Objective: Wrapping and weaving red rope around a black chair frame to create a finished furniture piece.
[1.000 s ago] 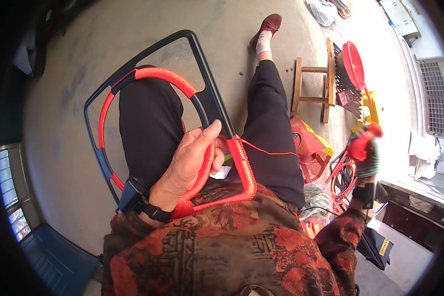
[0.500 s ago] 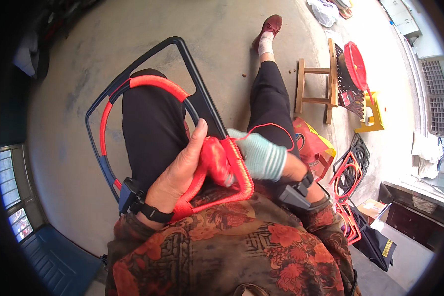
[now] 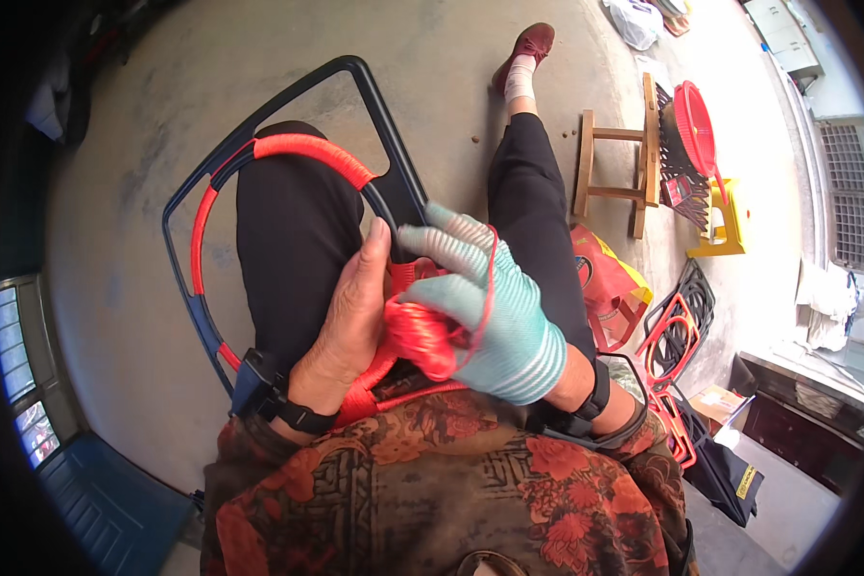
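A black plastic frame [image 3: 403, 192] with an inner ring leans across my lap and left knee. Glossy red cord [image 3: 317, 151] is wound tightly around stretches of its ring and around its near end. My bare left hand [image 3: 344, 322] grips the frame's wrapped near part, thumb pointing up, the other fingers hidden behind it. In a pale teal striped glove, my right hand [image 3: 494, 312] holds a bundle of red cord [image 3: 420, 336] in front of the frame. A strand of that cord loops over the back of the glove. The gloved fingertips are slightly blurred.
To the right stand a wooden stool [image 3: 612, 163], a red plastic basket [image 3: 694, 130] and a yellow stool [image 3: 730, 221]. A red bag [image 3: 605, 288] lies beside my right leg. Further frames with red cord [image 3: 672, 350] are stacked beyond it. A dark blue panel [image 3: 106, 509] is at lower left.
My right hand has come from behind the frame's right side to its front and taken the cord bundle. The loose strand moved from above my right thigh onto the glove.
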### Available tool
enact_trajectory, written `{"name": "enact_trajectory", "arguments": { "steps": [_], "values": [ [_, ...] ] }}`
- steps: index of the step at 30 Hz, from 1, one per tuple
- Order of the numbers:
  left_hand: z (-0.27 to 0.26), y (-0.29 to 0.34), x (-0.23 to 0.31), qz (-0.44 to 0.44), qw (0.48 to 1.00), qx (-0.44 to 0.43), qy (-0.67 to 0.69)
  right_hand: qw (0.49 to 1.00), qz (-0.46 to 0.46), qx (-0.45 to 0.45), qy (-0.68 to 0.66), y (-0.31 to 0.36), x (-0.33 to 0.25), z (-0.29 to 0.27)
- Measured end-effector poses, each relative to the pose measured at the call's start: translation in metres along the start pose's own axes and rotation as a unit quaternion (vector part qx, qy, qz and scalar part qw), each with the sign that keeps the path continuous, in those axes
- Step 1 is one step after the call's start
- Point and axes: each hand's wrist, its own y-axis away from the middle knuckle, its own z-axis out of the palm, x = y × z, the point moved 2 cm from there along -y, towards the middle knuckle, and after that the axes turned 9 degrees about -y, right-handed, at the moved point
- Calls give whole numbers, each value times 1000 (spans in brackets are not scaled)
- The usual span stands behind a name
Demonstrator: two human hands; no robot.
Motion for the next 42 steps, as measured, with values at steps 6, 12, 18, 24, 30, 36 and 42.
{"name": "enact_trajectory", "arguments": {
  "steps": [6,12,18,24,30,36,42],
  "values": [
    [-18,-11,-10,-3,995,15,-98,796,152,421,-408,13,16,-42],
    [-17,-8,-3,-18,987,2,-161,965,255,-33,-49,39,18,-111],
    [-20,-2,1,-33,978,-11,-206,904,386,-147,-110,76,36,-159],
    [-16,-5,-4,-42,968,-43,-242,720,343,540,-269,204,143,-280],
    [-11,1,1,-21,985,-17,-171,738,312,496,-336,155,117,-193],
    [-8,3,3,27,984,-49,-171,701,346,172,-599,59,71,-34],
    [-14,1,4,19,985,-64,-160,593,486,-76,-638,63,81,-5]
  ]
}}
